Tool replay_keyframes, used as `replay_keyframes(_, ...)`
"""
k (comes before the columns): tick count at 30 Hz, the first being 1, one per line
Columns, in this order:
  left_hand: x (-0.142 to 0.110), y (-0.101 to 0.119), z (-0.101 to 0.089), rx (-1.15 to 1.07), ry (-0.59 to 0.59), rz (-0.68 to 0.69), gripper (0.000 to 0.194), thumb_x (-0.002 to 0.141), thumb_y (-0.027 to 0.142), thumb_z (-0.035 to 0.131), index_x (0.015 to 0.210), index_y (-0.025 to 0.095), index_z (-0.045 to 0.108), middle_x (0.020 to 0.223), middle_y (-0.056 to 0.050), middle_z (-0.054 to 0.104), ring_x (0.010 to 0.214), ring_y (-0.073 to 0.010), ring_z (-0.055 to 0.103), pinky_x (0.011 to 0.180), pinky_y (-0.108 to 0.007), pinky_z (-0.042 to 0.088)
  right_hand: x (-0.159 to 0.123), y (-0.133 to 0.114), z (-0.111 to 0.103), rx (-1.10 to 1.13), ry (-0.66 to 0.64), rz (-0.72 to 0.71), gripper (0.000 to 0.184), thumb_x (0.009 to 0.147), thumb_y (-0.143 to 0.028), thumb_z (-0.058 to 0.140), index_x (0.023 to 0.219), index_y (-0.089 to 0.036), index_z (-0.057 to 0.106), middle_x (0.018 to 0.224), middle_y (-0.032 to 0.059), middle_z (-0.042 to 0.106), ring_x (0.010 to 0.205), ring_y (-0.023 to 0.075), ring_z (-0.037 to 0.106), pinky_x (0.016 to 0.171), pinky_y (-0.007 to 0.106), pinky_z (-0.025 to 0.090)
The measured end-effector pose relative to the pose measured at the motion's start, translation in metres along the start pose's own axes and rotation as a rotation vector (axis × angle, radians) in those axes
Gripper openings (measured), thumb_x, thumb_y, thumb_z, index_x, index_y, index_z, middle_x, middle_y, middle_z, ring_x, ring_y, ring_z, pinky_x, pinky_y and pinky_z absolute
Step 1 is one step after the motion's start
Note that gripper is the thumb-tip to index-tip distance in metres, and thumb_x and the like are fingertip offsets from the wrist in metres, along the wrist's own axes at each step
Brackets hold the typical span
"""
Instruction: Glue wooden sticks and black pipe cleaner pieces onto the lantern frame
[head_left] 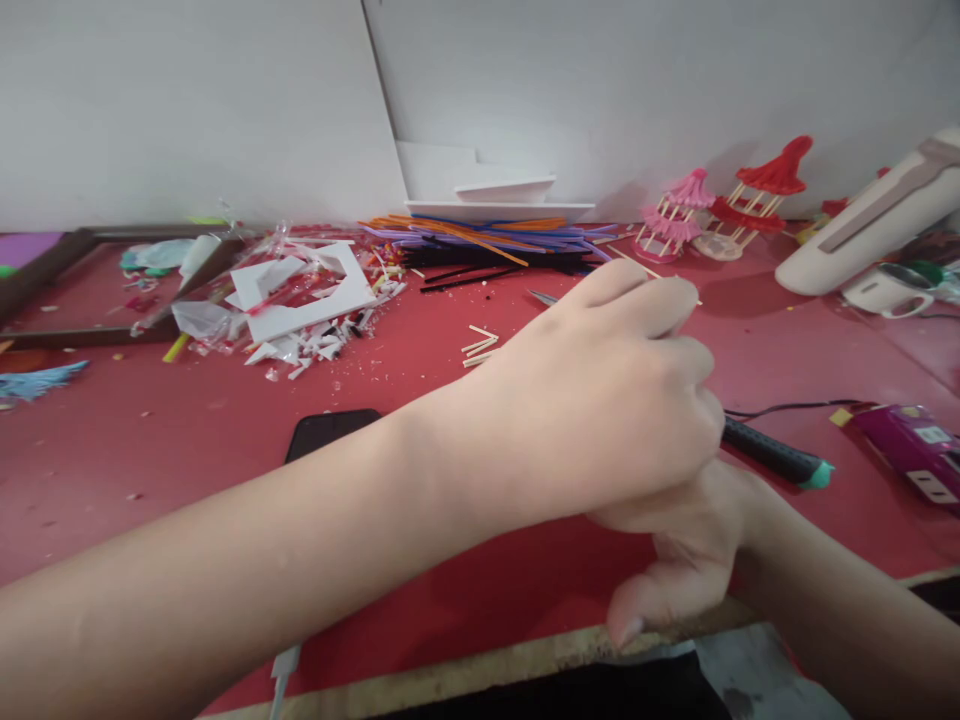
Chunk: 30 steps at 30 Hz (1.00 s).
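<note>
My left hand (pixel 630 390) reaches across from the left with its fingers curled closed, back of the hand up. What lies inside its grip is hidden. A thin pale stick (pixel 634 258) shows just beyond the knuckles; whether the hand touches it, I cannot tell. Under it, near the table's front edge, is my right hand (pixel 697 540). Its thumb points down and left, while most of its fingers are covered by the left hand. Behind the left wrist lie several short wooden sticks (pixel 480 345). A pointed metal tip (pixel 541 297) sticks out past the left hand.
A black phone (pixel 330 430) lies under my left forearm. A black-handled tool (pixel 776 455) and a purple power strip (pixel 911 450) are at right. Pipe cleaners (pixel 480 240), white scraps (pixel 315 295), small pink (pixel 675 215) and red (pixel 761 205) tiered models, and a mug (pixel 889 290) stand farther back.
</note>
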<state>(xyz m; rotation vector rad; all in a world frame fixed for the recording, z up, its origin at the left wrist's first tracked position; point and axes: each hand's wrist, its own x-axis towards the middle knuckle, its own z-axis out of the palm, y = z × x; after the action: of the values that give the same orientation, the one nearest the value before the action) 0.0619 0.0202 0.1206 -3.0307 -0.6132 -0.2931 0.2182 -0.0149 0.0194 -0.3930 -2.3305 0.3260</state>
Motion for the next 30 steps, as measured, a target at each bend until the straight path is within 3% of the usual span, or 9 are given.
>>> replay_keyframes(4, -0.005, -0.009, 0.006, -0.014, 0.074, -0.090, 0.053, 0.098, 0.033, 0.019, 0.069, 0.020, 0.062, 0.077, 0.009, 0.068, 0.120, -0.0215, 0.061, 0.100, -0.043, 0.043, 0.007, -0.006, -0.001, 0.002, 0.064, 0.046, 0.054, 0.090, -0.062, 0.055, 0.056, -0.020, 0.057, 0.068, 0.0031, 0.058, 0.067, 0.0170, 0.054, 0.066, 0.035, 0.047)
replay_keyframes(7, -0.011, -0.023, 0.008, 0.116, 0.167, -0.168, 0.037, 0.096, 0.027, 0.039, 0.077, 0.021, 0.070, 0.071, 0.004, 0.067, 0.105, -0.0238, 0.068, 0.097, -0.048, 0.046, 0.013, -0.010, -0.002, -0.050, 0.039, 0.043, 0.053, 0.091, -0.058, 0.056, 0.056, -0.019, 0.057, 0.075, 0.0060, 0.065, 0.086, 0.0227, 0.061, 0.085, 0.042, 0.049)
replay_keyframes(9, -0.017, -0.034, 0.009, 0.143, 0.317, -0.224, 0.024, 0.089, 0.016, 0.052, 0.080, 0.023, 0.074, 0.065, 0.002, 0.066, 0.087, -0.0232, 0.070, 0.093, -0.046, 0.050, 0.014, -0.011, -0.002, -0.081, 0.033, 0.031, 0.050, 0.091, -0.056, 0.058, 0.057, -0.019, 0.058, 0.077, 0.0065, 0.067, 0.094, 0.0251, 0.063, 0.095, 0.047, 0.046)
replay_keyframes(11, -0.023, -0.045, 0.009, 0.104, 0.420, -0.276, 0.025, 0.085, 0.008, 0.056, 0.081, 0.023, 0.075, 0.064, 0.002, 0.068, 0.076, -0.0218, 0.068, 0.090, -0.043, 0.051, 0.013, -0.012, -0.002, -0.089, 0.042, 0.013, 0.048, 0.089, -0.055, 0.060, 0.059, -0.018, 0.059, 0.079, 0.0071, 0.069, 0.098, 0.0263, 0.064, 0.099, 0.048, 0.045)
replay_keyframes(16, -0.040, -0.070, 0.005, -0.086, 0.501, -0.558, 0.018, 0.088, 0.016, 0.063, 0.092, 0.022, 0.079, 0.089, 0.001, 0.078, 0.083, -0.0182, 0.069, 0.083, -0.031, 0.053, 0.010, -0.008, -0.002, -0.078, 0.072, -0.007, 0.042, 0.089, -0.054, 0.062, 0.066, -0.017, 0.064, 0.087, 0.0083, 0.072, 0.100, 0.0266, 0.064, 0.098, 0.049, 0.045)
replay_keyframes(20, -0.058, -0.098, 0.009, -0.157, 0.415, -0.769, 0.017, 0.087, 0.022, 0.065, 0.095, 0.018, 0.079, 0.092, -0.001, 0.079, 0.084, -0.0151, 0.067, 0.089, -0.029, 0.050, 0.009, 0.000, -0.004, -0.077, 0.089, -0.001, 0.050, 0.096, -0.057, 0.048, 0.072, -0.017, 0.068, 0.088, 0.0100, 0.071, 0.099, 0.0270, 0.064, 0.095, 0.049, 0.046)
replay_keyframes(23, -0.074, -0.121, 0.023, -0.096, 0.263, -0.862, 0.027, 0.089, 0.023, 0.058, 0.110, 0.022, 0.077, 0.096, -0.002, 0.077, 0.089, -0.0182, 0.066, 0.086, -0.029, 0.049, 0.008, 0.006, -0.006, -0.078, 0.118, 0.037, 0.052, 0.098, -0.054, 0.043, 0.075, -0.016, 0.070, 0.089, 0.0117, 0.071, 0.099, 0.0272, 0.063, 0.091, 0.047, 0.048)
replay_keyframes(26, -0.091, -0.138, 0.041, 0.035, 0.050, -0.929, 0.037, 0.093, 0.020, 0.048, 0.122, 0.022, 0.072, 0.085, -0.006, 0.075, 0.092, -0.0272, 0.066, 0.095, -0.046, 0.044, 0.007, 0.009, -0.008, -0.084, 0.157, 0.072, 0.052, 0.100, -0.050, 0.041, 0.076, -0.015, 0.072, 0.088, 0.0130, 0.071, 0.096, 0.0270, 0.062, 0.090, 0.047, 0.049)
replay_keyframes(30, -0.110, -0.145, 0.058, 0.116, 0.041, -0.932, 0.037, 0.095, 0.021, 0.046, 0.120, 0.011, 0.070, 0.089, -0.015, 0.074, 0.108, -0.0360, 0.062, 0.104, -0.061, 0.033, 0.006, 0.011, -0.007, -0.106, 0.215, 0.105, 0.051, 0.101, -0.044, 0.039, 0.077, -0.015, 0.073, 0.086, 0.0132, 0.072, 0.093, 0.0266, 0.062, 0.086, 0.047, 0.051)
